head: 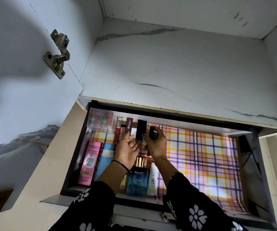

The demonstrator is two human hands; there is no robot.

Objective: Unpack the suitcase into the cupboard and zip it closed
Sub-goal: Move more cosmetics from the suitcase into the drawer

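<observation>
Nearest, a blue perfume bottle (137, 180) lies between the wrists in the cupboard drawer (201, 164). Beyond, the left hand (127, 150) spreads flat, fingertips near a tall black case (140, 130); beside it the right hand (156, 145) pinches a small black tube (152, 132).

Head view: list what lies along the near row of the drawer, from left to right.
Pink Pond's BB cream box → blue tube → blue Bella Vita bottle → white tube → bare checked liner. The left hand, open, and the right hand, gripping a small black case, are farther back.
</observation>
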